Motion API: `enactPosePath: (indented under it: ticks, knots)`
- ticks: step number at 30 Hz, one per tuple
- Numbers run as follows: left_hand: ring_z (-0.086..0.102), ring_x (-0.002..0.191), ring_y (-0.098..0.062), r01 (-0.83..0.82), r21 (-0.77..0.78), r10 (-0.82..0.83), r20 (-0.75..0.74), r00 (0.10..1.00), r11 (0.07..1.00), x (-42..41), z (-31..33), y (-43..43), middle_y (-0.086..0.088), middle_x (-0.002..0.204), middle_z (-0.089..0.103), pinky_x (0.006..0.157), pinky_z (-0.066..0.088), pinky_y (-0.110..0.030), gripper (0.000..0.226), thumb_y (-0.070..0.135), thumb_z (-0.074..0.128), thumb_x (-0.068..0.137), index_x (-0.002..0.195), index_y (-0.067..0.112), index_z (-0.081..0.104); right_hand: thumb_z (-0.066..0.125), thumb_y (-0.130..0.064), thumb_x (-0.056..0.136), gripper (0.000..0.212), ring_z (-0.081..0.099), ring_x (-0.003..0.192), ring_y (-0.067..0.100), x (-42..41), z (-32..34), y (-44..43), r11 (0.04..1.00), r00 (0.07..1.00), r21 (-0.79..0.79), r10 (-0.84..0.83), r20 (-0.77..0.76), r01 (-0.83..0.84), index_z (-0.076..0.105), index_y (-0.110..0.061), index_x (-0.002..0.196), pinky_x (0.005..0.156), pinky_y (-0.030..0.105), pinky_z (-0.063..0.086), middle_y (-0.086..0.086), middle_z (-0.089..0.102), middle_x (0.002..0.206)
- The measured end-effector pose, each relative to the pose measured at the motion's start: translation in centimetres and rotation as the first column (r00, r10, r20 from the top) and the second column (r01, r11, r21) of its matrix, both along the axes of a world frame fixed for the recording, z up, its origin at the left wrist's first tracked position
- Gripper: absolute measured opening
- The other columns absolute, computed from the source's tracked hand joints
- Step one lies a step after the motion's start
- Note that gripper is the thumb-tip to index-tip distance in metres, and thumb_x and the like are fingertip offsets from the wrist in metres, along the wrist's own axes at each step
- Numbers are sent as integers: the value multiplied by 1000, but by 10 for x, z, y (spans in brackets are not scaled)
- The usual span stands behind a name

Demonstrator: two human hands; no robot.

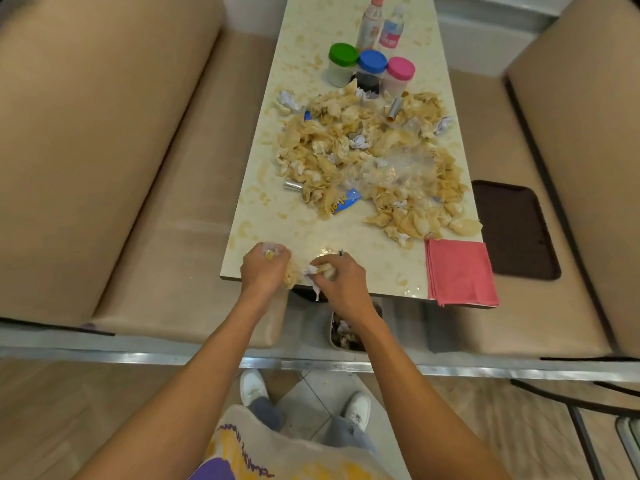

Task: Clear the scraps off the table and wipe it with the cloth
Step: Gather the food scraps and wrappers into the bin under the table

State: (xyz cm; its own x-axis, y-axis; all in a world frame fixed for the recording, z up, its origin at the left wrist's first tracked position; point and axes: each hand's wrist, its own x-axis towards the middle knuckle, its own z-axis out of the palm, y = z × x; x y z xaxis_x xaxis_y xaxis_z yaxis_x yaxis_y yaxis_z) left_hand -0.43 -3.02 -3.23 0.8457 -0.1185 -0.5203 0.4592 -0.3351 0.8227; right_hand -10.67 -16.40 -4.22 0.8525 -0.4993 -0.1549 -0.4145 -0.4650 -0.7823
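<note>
Booth table (263, 216) near edge: our left hand (265, 268) and right hand (337, 277) each clutch a wad from the scraps (374, 157) beyond them, cloth (459, 270) right of the right hand, and loose bits could spill past the narrow bin (332, 336) below our 2 wrists.

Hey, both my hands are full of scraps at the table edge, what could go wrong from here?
1. The bin below looks narrow and sits partly under the right forearm; scraps from the left hand or right hand may hit the floor.
2. The pink cloth overhangs the table edge and could get knocked off.
3. The scrap pile reaches the lidded jars; raking it might tip one.
</note>
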Motion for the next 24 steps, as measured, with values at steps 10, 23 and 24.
enactPosePath:
  ticks: [10, 23, 24]
  knots:
    - [63, 74, -14, 131, -20, -132, -21, 991, 991, -118, -12, -72, 2, 84, 70, 64, 48, -29, 13, 26, 68, 93, 93, 14, 72, 81, -30, 90, 12, 67, 82, -2, -130, 18, -70, 910, 976, 364, -218, 15, 198, 79, -24, 99, 71, 13, 52, -8, 77, 88]
    - [75, 82, -18, 211, 78, -194, -186, 963, 974, -215, -98, -142, 0, 85, 77, 65, 54, -26, 4, 21, 72, 92, 92, 22, 76, 87, -26, 83, 18, 71, 88, 10, -218, -90, -124, 830, 927, 413, -321, -194, 374, 80, -28, 99, 81, 35, 61, -8, 76, 96]
    - [75, 83, -19, 215, 83, -195, -205, 959, 973, -214, -108, -146, 0, 87, 78, 70, 58, -29, 6, 25, 72, 91, 94, 22, 76, 88, -26, 82, 19, 71, 87, 11, -217, -102, -126, 809, 913, 424, -344, -218, 406, 80, -28, 99, 80, 36, 61, -8, 76, 94]
